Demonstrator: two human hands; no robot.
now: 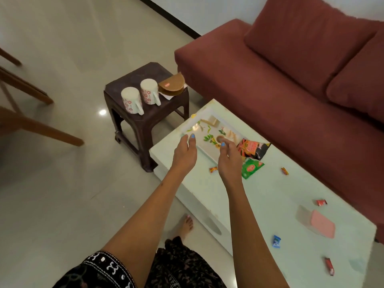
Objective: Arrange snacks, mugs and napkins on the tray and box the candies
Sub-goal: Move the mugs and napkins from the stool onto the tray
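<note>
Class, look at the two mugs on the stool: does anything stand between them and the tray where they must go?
Nothing visible blocks the way. The two mugs stand upside down on the brown stool, and the tray lies just beside it on the white table, its near end bare.

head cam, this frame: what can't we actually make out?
- Floral white tray: near part covered by the left hand and right hand, head view.
- Green snack packet: left part behind the right hand; print blurred.
- Two upside-down floral white mugs on the brown plastic stool: insides hidden.
- Translucent box with pink lid: contents unclear through the cloudy plastic.
- Small wrapped candies: labels too small.
</note>
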